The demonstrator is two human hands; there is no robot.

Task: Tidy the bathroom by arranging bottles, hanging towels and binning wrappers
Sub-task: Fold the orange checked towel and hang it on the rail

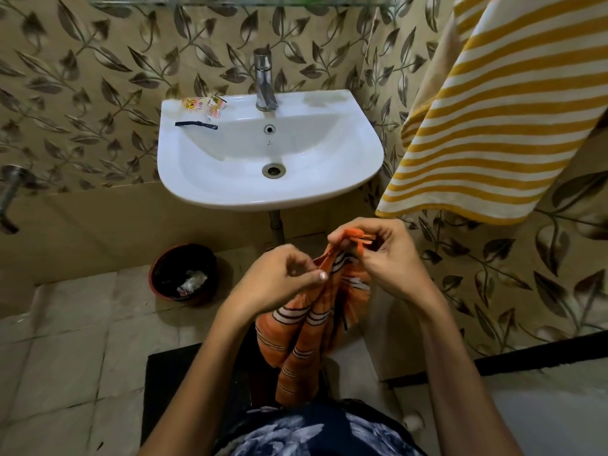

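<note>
Towel (316, 324), orange with white and dark stripes, hangs bunched between our hands in front of the sink (269, 192), its lower end dangling toward the dark mat (171, 390) on the floor. Our left hand (279, 274) pinches a fold near the top edge, and our right hand (381, 255) grips the top corner, fingers curled around the cloth. We judge that we are hunting for the edge to spread it out, and the bunching is the risk: if either pinch slips, the cloth drops onto the floor tiles. The yellow striped towel (487, 126) already hangs to the right, so draping ours beside it could drag that one askew. Wrappers (205, 105) sit on the sink's rim, near the tap (265, 80); a swinging towel end could sweep them into the basin instead of the bin (184, 274).
</note>
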